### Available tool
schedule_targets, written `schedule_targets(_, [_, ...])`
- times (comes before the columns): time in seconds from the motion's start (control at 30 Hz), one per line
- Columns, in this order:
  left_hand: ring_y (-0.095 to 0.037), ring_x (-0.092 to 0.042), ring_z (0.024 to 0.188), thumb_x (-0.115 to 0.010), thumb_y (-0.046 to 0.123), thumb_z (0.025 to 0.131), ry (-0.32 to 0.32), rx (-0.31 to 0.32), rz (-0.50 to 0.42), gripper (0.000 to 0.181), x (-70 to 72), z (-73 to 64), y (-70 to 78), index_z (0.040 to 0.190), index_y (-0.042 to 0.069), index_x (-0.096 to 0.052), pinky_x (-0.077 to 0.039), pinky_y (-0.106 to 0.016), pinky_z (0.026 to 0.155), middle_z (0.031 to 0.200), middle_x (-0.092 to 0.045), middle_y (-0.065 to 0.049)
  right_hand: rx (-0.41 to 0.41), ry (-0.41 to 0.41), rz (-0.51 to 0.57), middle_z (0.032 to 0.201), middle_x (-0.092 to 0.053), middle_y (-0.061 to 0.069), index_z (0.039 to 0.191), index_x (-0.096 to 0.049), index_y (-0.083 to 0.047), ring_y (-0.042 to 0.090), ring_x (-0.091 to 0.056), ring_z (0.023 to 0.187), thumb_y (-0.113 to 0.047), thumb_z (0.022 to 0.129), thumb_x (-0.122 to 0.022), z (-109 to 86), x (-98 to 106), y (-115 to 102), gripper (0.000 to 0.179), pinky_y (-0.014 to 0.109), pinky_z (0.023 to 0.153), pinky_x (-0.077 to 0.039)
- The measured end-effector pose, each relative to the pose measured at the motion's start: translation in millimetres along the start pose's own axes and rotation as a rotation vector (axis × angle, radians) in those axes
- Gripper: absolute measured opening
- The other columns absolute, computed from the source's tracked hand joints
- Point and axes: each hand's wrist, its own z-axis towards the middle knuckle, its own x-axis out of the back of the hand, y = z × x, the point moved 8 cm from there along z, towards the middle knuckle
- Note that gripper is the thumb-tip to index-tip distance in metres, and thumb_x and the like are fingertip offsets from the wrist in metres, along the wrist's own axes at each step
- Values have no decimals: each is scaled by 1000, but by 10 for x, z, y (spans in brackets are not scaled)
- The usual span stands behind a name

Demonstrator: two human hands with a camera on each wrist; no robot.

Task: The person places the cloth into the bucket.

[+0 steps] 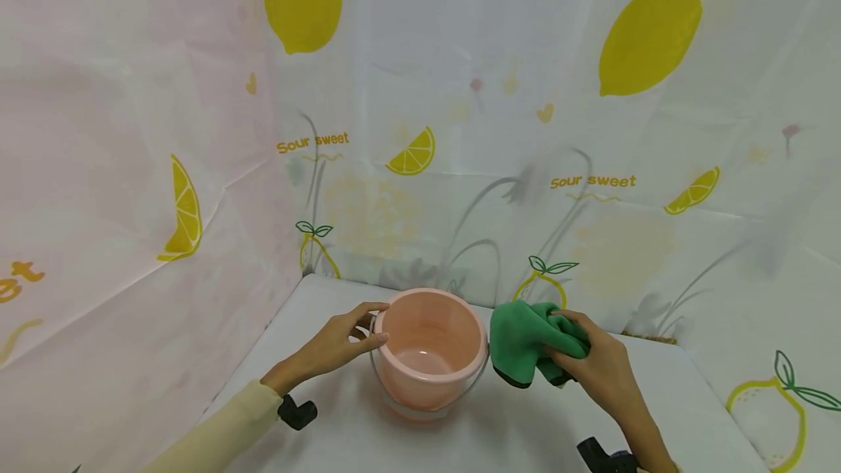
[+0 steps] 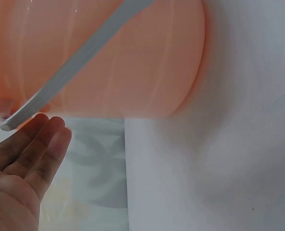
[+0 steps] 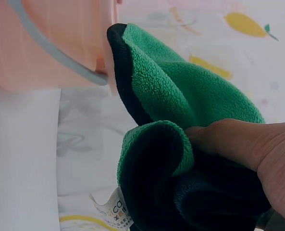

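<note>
A pink bucket [image 1: 434, 378] with a grey handle [image 2: 80, 62] stands upright on the white table; its inner floor shows. At its left rim is my left hand [image 1: 338, 341], with thumb and index finger touching the edge. In the left wrist view the other fingers [image 2: 46, 144] extend loosely beside the handle's end. My right hand [image 1: 601, 367] grips a bunched green cloth [image 1: 525, 334] just right of the bucket. The cloth has a dark border and dark underside, and a white printed label [image 3: 116, 209] hangs from it. In the right wrist view it overlaps the bucket's rim.
The white table [image 1: 525, 429] ends close behind the bucket. Light wall sheets printed with lemons [image 1: 650, 39] and lettering rise at the back and both sides. Black wrist devices [image 1: 297, 412] are worn on both arms.
</note>
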Motion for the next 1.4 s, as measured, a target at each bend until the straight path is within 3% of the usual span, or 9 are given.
schedule_targets(0.7, [-19, -68, 102, -68, 43, 100, 1, -2, -2, 59, -9, 8, 10, 151, 23, -49, -57, -34, 89, 117, -69, 2, 96, 40, 49, 108, -74, 11, 128, -69, -12, 23, -66, 88, -11, 80, -89, 141, -90, -242, 52, 40, 71, -55])
schedule_targets(1.4, [-20, -68, 103, -68, 42, 100, -3, 10, -15, 57, -11, 5, -17, 151, 26, -48, -56, -37, 89, 117, -69, 2, 116, 6, 111, 116, -72, 11, 131, -67, -14, 26, -67, 93, -11, 82, -88, 283, -300, -422, 53, 42, 76, -56])
